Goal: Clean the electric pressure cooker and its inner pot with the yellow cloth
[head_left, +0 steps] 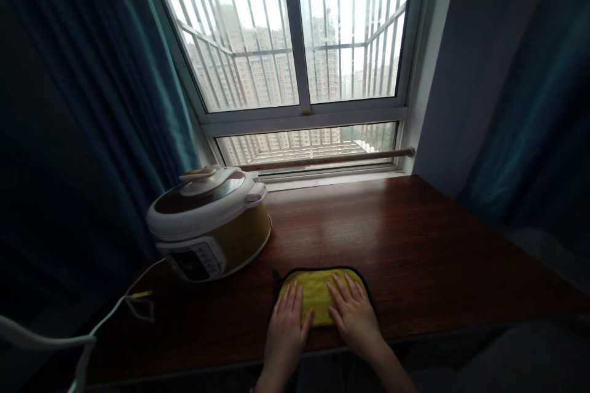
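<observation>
A yellow cloth with a dark border (316, 290) lies flat on the dark wooden table (405, 245) near its front edge. My left hand (288, 322) rests palm down on the cloth's left part, fingers stretched out. My right hand (353, 313) lies flat on its right part, fingers spread. Neither hand grips anything.
A yellow and white electric cooker (209, 221) with its lid closed stands at the table's left, and its white cord (92, 331) trails off the front left. Behind the table are a barred window (299, 43), a wooden rod (327, 159) on the sill, and teal curtains (115, 73) either side.
</observation>
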Demonstrator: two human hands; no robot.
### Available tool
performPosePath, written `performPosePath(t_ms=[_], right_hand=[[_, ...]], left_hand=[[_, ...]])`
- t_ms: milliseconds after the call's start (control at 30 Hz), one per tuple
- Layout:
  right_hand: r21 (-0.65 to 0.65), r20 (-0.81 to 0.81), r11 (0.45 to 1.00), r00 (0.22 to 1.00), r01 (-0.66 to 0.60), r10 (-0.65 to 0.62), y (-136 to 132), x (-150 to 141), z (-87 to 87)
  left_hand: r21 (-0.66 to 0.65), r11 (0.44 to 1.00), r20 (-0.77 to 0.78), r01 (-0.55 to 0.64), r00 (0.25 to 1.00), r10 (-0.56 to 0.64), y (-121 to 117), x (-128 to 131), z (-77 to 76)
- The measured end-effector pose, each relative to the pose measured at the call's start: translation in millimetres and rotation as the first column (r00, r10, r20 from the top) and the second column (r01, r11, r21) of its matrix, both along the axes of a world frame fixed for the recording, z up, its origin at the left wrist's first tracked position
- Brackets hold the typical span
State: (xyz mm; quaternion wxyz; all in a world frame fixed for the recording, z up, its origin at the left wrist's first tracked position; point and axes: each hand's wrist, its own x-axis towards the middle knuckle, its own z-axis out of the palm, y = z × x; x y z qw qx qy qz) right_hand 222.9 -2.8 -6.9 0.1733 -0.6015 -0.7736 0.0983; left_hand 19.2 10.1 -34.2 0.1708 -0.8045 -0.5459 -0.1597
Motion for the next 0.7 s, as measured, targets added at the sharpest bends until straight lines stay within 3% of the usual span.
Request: performPosePath(t_ms=[700], right_hand=[[0.052,0.024,0.999,1.000,0.010,-0.011,-1.3,-0.4,-0.6]], left_hand=[[0.008,1.000,0.012,0.011,1.000,-0.012,1.3,-0.2,-1.0]])
